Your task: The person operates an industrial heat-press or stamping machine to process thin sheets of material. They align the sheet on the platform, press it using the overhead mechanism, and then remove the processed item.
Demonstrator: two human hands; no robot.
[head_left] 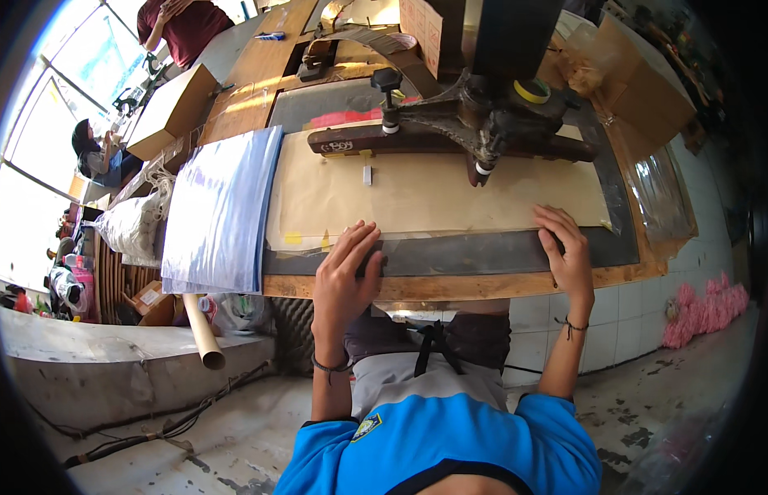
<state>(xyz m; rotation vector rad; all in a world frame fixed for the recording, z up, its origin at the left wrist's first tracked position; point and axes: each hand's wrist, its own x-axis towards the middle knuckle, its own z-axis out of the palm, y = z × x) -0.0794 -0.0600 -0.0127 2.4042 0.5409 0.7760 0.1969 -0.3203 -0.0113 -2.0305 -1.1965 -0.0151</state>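
My left hand (344, 276) rests at the front edge of the worktable, fingers stretched out and holding nothing. Its fingertips touch or hover by the near edge of a wide tan sheet (450, 198). Farther right, my right hand (567, 252) lies with fingers extended and thumb apart, its fingertips over the sheet's near right part. Beneath the sheet is a dark grey mat (475, 256). Across the sheet's far part spans the dark metal bar (351, 142) of a press, carried by a bracket with knobs (475, 115). Whether the bar touches the sheet I cannot tell.
A stack of clear plastic sheets (219, 210) overhangs the table's left front. Cardboard boxes stand at left (171, 111) and right (644, 82). A yellow tape roll (532, 91) sits by the press. A cardboard tube (204, 334) juts out below. Two other people are at the far left.
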